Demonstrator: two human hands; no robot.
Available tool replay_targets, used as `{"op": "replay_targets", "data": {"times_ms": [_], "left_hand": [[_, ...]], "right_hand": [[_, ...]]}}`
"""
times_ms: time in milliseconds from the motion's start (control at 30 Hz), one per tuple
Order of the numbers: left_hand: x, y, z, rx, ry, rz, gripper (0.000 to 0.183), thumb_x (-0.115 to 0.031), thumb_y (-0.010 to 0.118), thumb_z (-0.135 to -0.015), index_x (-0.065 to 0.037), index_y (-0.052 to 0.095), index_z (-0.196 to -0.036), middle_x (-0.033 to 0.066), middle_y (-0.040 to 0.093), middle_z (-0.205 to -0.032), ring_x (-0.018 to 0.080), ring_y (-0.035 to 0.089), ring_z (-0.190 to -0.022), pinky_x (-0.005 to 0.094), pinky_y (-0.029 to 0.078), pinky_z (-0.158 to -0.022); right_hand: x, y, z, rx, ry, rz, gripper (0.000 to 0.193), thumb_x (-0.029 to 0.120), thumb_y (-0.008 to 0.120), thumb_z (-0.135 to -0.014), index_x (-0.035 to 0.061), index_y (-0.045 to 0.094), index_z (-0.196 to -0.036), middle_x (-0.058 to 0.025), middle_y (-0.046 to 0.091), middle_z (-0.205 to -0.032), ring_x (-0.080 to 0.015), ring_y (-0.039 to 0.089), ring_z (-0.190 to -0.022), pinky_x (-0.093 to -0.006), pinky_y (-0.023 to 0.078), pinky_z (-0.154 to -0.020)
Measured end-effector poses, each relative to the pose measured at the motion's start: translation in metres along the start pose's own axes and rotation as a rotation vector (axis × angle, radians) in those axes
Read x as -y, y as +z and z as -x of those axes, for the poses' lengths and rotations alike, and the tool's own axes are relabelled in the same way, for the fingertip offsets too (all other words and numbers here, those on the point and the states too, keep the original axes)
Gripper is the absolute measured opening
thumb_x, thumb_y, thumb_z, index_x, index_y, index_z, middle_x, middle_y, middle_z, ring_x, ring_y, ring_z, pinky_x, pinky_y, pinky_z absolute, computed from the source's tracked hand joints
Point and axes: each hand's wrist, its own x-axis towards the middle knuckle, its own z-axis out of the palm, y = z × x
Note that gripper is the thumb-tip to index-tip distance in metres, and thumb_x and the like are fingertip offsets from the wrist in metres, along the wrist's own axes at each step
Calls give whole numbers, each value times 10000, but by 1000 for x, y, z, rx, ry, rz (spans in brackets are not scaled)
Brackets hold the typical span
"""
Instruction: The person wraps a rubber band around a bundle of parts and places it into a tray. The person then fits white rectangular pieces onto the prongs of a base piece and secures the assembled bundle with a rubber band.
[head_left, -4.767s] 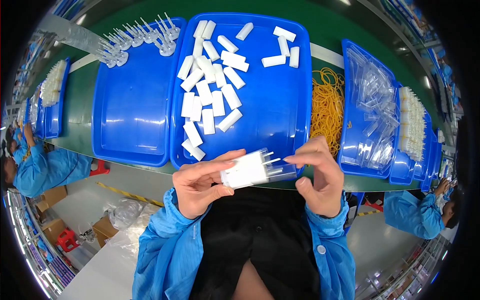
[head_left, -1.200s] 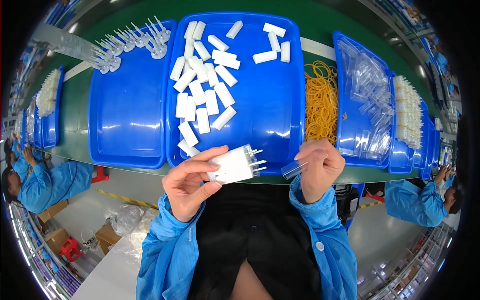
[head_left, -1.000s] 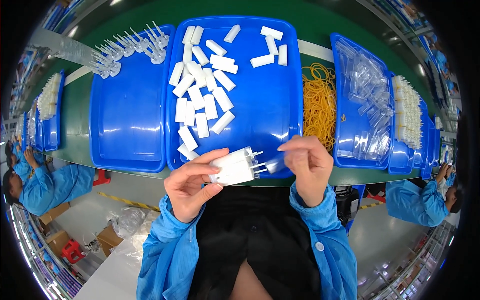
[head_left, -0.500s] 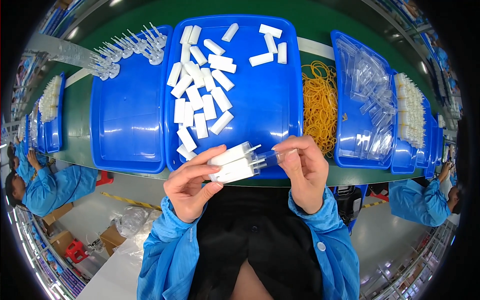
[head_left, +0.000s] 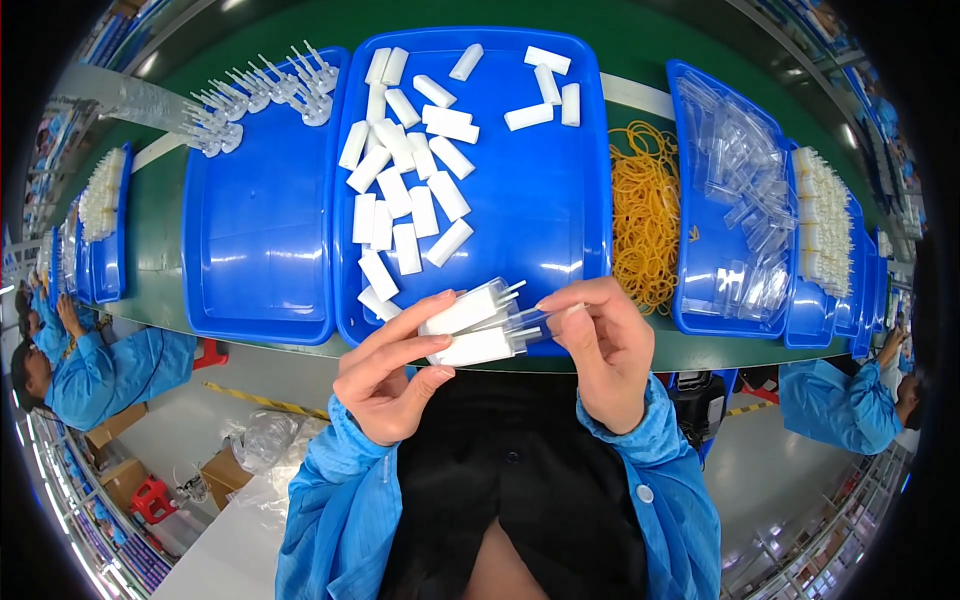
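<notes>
My left hand point(head_left: 385, 392) is closed around a pair of white blocks point(head_left: 468, 347) with clear plastic about their right ends. Thin white rods stick out of that side. My right hand point(head_left: 606, 352) pinches the outer end of a clear plastic piece point(head_left: 527, 321), whose other end lies in the gap between the two blocks. Both hands are over the near edge of the middle blue tray point(head_left: 520, 240), where many loose white blocks point(head_left: 395, 190) lie, mostly on the left.
At left, a blue tray point(head_left: 260, 250) has several white stemmed parts point(head_left: 312, 100) at its far end. Yellow rubber bands point(head_left: 643, 230) lie right of the middle tray, beside a tray of clear plastic pieces point(head_left: 740, 180). People in blue point(head_left: 130, 375) work on both sides.
The clear plastic piece has slid left, deeper between the white blocks, and my right fingers have come closer to them. The gap between the blocks looks wider.
</notes>
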Motion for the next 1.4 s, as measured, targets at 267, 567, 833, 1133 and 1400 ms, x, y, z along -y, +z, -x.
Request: {"op": "replay_targets", "data": {"times_ms": [267,567,833,1133,1400], "left_hand": [[-1,4,-5,-8,-10,-39,273,10,716,-724,58,629,-978,270,537,-1188,373,548,-1104,411,457,-916],[1,5,-6,25,-4,-113,313,9,756,-679,-21,661,-975,212,538,-1184,356,538,-1115,409,493,-876],[1,5,-7,43,134,-275,301,60,745,-662,-60,684,-931,189,522,-1164,434,502,-1128,441,498,-865],[5,3,-5,38,222,-346,371,79,755,-620,-87,680,-942,196,525,-1150,447,521,-1095,463,495,-864],[3,5,-7,29,196,-266,351,89,740,-634,-90,680,-930,191,524,-1152,452,509,-1109,479,491,-869]], "right_hand": [[-10,10,2,-37,69,-148,144,110,512,-932,-14,553,-994,-21,582,-850,-23,461,-688,-170,382,-601],[-13,16,5,-20,-14,-30,142,111,521,-929,-14,560,-985,-25,584,-859,-28,471,-688,-169,386,-601],[-16,14,5,-15,22,-47,155,128,515,-936,-10,556,-994,-11,571,-840,-23,444,-674,-165,367,-587],[-15,13,6,21,145,-211,162,142,516,-936,-4,558,-989,-4,568,-846,-7,432,-677,-159,347,-582],[-18,10,4,105,-78,-130,112,58,501,-920,-12,569,-975,-48,570,-799,-39,440,-651,-179,348,-572]]}}
